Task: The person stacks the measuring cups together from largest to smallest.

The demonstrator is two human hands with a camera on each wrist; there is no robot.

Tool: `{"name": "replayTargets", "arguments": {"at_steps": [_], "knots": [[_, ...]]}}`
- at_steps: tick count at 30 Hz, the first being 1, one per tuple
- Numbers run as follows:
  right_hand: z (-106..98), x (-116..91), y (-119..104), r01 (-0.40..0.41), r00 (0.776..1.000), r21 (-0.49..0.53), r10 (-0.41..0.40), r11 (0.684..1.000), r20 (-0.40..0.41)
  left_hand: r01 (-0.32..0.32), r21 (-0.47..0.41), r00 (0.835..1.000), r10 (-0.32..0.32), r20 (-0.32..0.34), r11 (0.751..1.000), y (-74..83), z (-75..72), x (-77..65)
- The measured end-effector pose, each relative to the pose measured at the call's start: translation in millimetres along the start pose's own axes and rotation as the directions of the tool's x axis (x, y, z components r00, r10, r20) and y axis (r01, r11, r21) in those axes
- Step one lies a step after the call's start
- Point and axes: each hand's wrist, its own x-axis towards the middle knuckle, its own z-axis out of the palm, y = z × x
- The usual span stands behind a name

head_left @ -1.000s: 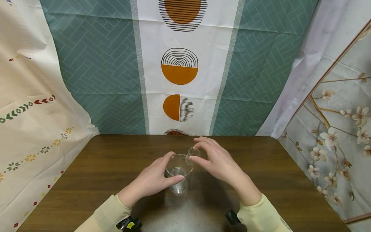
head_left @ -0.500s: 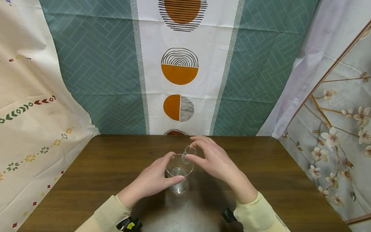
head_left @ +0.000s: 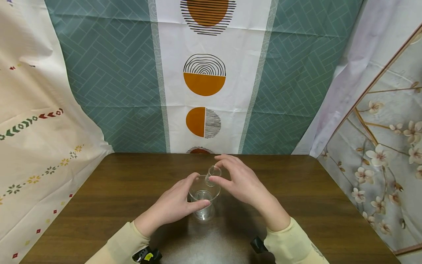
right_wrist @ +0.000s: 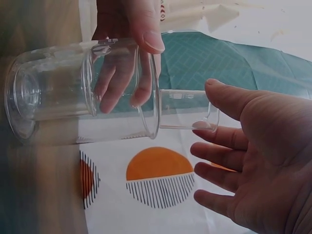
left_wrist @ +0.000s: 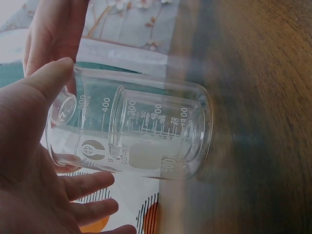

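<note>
A large clear glass beaker (head_left: 215,201) with white graduations stands upright on the table. A smaller graduated beaker (left_wrist: 146,139) stands inside it. My left hand (head_left: 173,200) holds the large beaker near its rim, the thumb and index finger on either side and the other fingers spread in the left wrist view. My right hand (head_left: 242,180) pinches a tiny clear beaker (right_wrist: 183,110) by its upper end between thumb and index finger. Its lower end is at the large beaker's mouth; whether it dips inside I cannot tell.
The brown wooden table (head_left: 132,183) extends around the beakers. Behind it hangs a green and white cloth (head_left: 204,95) with orange circles. A cream patterned cloth (head_left: 43,146) hangs at the left, a flowered one (head_left: 376,176) at the right.
My right hand has moved a little left with the tiny beaker, bringing it over the large beaker's rim. The left hand and the large beaker have stayed in place.
</note>
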Motion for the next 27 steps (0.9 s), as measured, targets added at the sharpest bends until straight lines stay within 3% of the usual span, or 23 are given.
{"name": "replayTargets", "arguments": {"at_steps": [14,27], "knots": [[9.3,0.5,-3.0,0.025,1.000,0.022,-0.025,0.999,-0.018,-0.003,-0.011,1.000,0.003,0.002,1.000,1.0,-1.1,-0.4],[13.7,0.6,-6.5,0.021,0.999,0.010,-0.022,1.000,0.048,0.001,-0.005,1.000,-0.001,0.008,1.000,1.9,-1.6,-0.3]]}}
